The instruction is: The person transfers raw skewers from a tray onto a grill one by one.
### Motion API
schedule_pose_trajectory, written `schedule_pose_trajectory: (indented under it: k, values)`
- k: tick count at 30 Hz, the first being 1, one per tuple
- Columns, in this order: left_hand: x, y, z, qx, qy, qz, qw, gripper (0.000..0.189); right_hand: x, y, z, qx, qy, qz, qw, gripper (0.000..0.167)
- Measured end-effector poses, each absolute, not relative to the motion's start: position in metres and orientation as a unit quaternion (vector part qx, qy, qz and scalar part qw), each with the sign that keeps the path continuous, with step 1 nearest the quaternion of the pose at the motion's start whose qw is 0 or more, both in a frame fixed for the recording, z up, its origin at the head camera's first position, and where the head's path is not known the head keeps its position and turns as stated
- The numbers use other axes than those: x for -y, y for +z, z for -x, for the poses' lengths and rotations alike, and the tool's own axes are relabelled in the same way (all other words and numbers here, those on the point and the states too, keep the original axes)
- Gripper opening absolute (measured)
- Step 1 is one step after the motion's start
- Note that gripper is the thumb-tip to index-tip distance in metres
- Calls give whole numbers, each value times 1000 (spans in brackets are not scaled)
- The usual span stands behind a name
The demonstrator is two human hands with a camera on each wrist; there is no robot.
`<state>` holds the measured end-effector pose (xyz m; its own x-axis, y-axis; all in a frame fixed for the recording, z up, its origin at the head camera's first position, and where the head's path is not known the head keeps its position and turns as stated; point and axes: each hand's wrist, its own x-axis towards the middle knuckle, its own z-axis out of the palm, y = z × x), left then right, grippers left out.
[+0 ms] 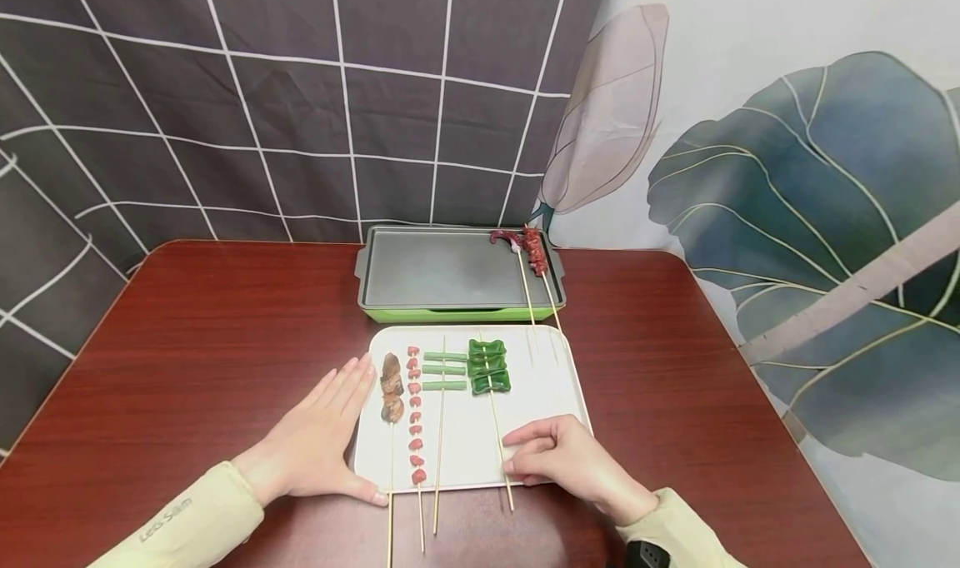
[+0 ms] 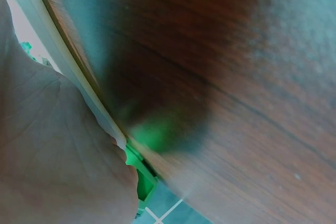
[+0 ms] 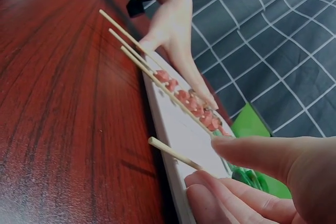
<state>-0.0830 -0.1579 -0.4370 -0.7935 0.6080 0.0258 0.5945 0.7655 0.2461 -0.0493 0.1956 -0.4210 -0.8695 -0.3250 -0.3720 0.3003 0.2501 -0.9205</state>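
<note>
A white tray (image 1: pixel 547 401) lies in front of me. My left hand (image 1: pixel 322 426), fingers straight, rests along its left rim, thumb by the near corner. On the tray from left to right are a skewer of brown pieces (image 1: pixel 392 389), one of small red pieces (image 1: pixel 416 401), one of green stalks (image 1: pixel 444 370) and one of green pepper (image 1: pixel 489 366). My right hand (image 1: pixel 555 460) has its fingertips right at the pepper skewer's stick (image 3: pixel 173 152). In the right wrist view, a gap shows between its bent fingers.
Behind the tray stands a green electric grill (image 1: pixel 450 314) with a grey plate (image 1: pixel 435 264). A purplish tentacle skewer (image 1: pixel 507 237) and a red meat skewer (image 1: pixel 536 251) lean on its right side, their sticks reaching over the tray. A dark checked cloth (image 1: pixel 300 102) hangs behind the brown table (image 1: pixel 225 326).
</note>
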Motion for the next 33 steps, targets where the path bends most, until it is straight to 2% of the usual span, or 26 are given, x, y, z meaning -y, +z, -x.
schedule_pose_trajectory:
  k: [19, 33]
  values:
    - [157, -437, 83, -940, 123, -318, 33, 151, -190, -425, 49, -782, -581, 25, 225, 33]
    - [157, -436, 83, -941, 116, -318, 30, 151, -200, -421, 49, -746, -618, 12, 248, 31]
